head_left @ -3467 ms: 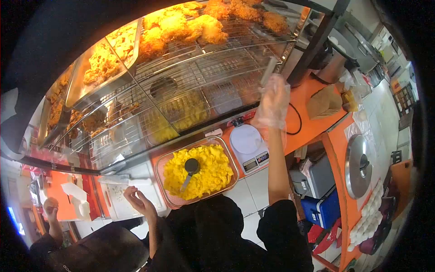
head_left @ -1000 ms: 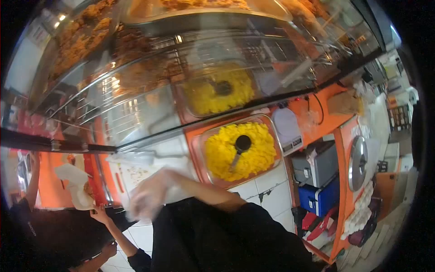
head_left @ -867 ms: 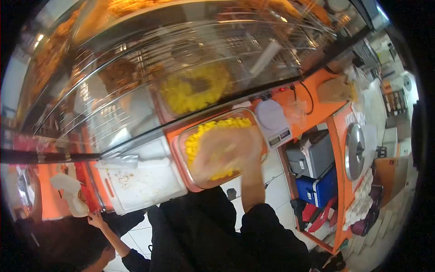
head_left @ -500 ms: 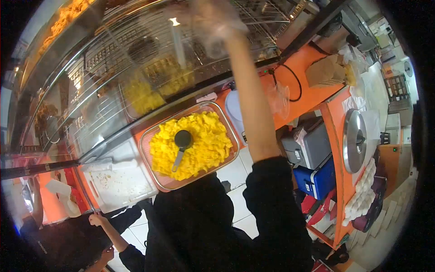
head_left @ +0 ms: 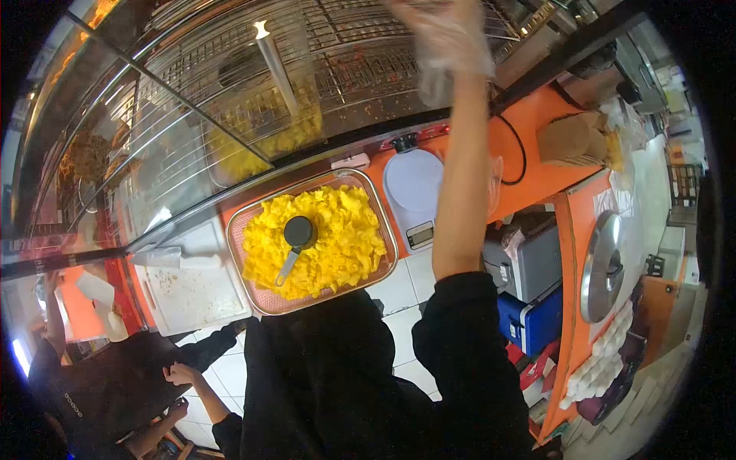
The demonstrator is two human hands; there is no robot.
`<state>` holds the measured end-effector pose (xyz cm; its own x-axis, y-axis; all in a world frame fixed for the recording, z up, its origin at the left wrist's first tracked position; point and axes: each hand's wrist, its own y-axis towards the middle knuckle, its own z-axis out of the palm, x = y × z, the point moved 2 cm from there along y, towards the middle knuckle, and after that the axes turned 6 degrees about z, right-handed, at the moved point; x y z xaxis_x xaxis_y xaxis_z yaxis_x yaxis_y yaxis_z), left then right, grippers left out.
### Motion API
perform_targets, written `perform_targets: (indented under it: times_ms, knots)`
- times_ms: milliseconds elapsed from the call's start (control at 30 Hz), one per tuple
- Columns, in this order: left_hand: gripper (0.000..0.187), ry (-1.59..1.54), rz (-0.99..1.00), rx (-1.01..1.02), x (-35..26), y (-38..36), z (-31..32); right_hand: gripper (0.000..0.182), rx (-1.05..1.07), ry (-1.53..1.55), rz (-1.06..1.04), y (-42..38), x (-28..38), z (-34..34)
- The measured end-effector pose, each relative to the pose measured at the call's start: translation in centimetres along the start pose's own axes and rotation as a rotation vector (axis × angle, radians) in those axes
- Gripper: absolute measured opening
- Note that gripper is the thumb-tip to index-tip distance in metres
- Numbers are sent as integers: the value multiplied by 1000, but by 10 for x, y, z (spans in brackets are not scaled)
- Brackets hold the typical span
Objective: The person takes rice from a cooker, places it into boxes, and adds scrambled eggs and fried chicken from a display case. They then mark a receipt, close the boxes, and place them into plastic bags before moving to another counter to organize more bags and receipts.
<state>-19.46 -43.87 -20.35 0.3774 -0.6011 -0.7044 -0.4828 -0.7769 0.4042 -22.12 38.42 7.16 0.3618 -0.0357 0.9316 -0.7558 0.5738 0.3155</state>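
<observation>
My right hand (head_left: 448, 38), in a loose clear plastic glove, is raised to the top of the view against the wire racks (head_left: 337, 46) of the glass warming cabinet. Its fingers are blurred and partly cut off by the frame edge, so I cannot tell whether it holds anything. My left hand is out of sight. Below the arm sits a white digital scale (head_left: 414, 184) on the orange counter (head_left: 529, 172). A metal tray (head_left: 239, 264) of yellow rice with a black scoop (head_left: 297, 231) stands left of the scale.
A white board (head_left: 195, 291) lies left of the tray. Right of my arm are a grey box (head_left: 529, 257), a blue box (head_left: 529, 322), a round metal lid (head_left: 606, 264) and brown paper bags (head_left: 567, 138). A co-worker's hand (head_left: 180, 374) is at lower left.
My right hand swept from low left across the rice tray and up to the cabinet racks. Over the last half second it moved right and higher. The view tilted with it.
</observation>
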Motion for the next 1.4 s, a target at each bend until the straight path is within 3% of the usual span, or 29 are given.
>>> perform_targets:
  times_ms: [133,233,267,367,400,467,500,533,567,600,633,700,767,800,900,967,1000,1033,1067,1100,1133,1233,1333,1400]
  knots:
    - [36,187,64,-26,-5,-18,-11,39,-193,43,101,-29,15,-22]
    - [35,108,60,0,3,-17,-5,45,-338,313,203,-37,12,-32]
    - [35,124,66,5,6,-15,0,48,-80,343,196,-40,7,-37]
    - [29,86,57,64,19,-10,17,30,-94,339,251,-63,7,-27]
    - [30,60,77,69,21,-13,21,37,-117,453,250,-70,6,-22]
    - [33,9,106,55,15,-18,29,44,-114,-505,86,-90,20,-9]
    - [34,-99,81,94,7,-22,28,48,-120,-383,128,-102,12,-6]
    - [34,114,399,37,45,-10,43,51,-130,-261,167,-115,5,-4]
    - [36,88,423,32,51,-8,44,54,-7,119,274,-121,-7,17]
    - [26,-129,-10,173,37,-17,43,56,71,484,416,-126,-14,43]
    - [30,-454,-47,108,35,-23,47,57,253,505,449,-132,-19,72]
    - [36,-380,35,168,10,-47,37,59,629,525,497,-147,-18,143]
    - [37,-329,56,103,15,-50,41,57,942,526,572,-165,-21,213]
    - [37,-388,-68,141,2,-56,34,54,1072,516,629,-174,-25,248]
    - [35,-383,-103,136,6,-58,35,49,1160,480,837,-212,-60,364]
    - [34,-381,-102,181,2,-58,27,55,1060,377,500,-219,-58,444]
    - [32,-338,-57,158,13,-56,30,52,950,291,208,-221,-57,484]
    - [31,-384,-176,191,10,-54,27,50,818,213,-81,-219,-51,519]
    - [30,-439,-205,202,2,-51,19,46,721,-88,-318,-211,-34,546]
    - [28,-525,-258,211,-4,-50,13,35,631,308,-241,-213,-46,583]
    - [28,-548,-284,234,1,-44,12,32,784,483,44,-204,-63,627]
    - [26,-561,-291,245,16,-21,10,34,546,-168,-478,-189,-70,676]
    - [24,-623,-283,226,31,6,8,42,793,200,0,-180,-93,716]
    - [24,-662,-279,248,37,25,10,43,860,-126,-88,-173,-104,729]
